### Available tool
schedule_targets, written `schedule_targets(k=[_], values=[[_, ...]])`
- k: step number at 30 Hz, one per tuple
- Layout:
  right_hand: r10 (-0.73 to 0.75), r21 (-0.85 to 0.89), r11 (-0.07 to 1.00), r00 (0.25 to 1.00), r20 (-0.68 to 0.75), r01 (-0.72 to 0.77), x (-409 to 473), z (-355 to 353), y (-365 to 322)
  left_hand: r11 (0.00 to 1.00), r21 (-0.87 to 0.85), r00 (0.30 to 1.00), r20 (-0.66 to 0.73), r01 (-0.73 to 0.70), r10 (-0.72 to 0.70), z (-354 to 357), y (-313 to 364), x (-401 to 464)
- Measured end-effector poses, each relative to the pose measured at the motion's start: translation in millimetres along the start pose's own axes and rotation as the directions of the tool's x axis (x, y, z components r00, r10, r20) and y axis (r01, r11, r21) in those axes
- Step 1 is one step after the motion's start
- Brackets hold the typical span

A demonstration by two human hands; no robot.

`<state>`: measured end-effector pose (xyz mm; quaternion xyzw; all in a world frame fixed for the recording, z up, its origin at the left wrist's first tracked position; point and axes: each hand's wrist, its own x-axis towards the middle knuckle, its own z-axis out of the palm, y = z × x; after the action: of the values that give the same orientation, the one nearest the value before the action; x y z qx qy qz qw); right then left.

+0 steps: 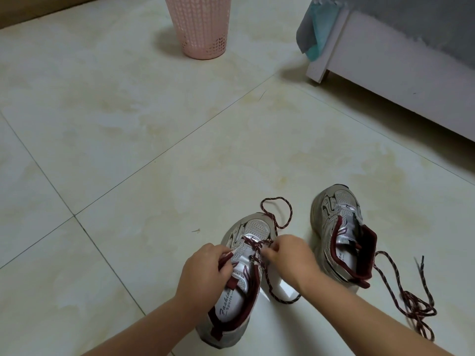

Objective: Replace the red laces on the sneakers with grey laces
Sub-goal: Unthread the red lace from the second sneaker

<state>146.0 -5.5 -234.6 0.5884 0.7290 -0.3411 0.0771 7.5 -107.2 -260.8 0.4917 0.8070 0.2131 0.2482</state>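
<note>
On the cream tiled floor point(154, 155), two silver-and-maroon sneakers, toes pointing away from the person
The left hand point(205, 268) grips the near sneaker point(239, 286) at its tongue while the right hand point(290, 258) pinches its red lace point(257, 246); the far sneaker point(339, 227) stands unlaced, a loose red lace point(413, 304) beside it, pink basket point(200, 27) and white bed frame point(385, 73) beyond

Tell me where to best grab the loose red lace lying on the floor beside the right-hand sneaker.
Take the loose red lace at its free tip, coming from above. That end lies alone on bare floor to the right of the right-hand sneaker, apart from the tangled coil nearer you, so a pinch there probably catches one strand only.
</note>
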Motion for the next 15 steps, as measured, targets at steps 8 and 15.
schedule_targets(k=[8, 15], values=[[0.074, 0.258, 0.964, 0.997, -0.022, -0.066, -1, 19, -5, 0.990, 0.132, 0.997, 0.073, -0.045, 0.036, -2, 4, 4], [0.066, 0.321, 0.945, 0.998, -0.020, -0.056, 0, 20, -9, 0.977, 0.196, 0.993, 0.105, -0.079, 0.059, -3, 4, 5]])
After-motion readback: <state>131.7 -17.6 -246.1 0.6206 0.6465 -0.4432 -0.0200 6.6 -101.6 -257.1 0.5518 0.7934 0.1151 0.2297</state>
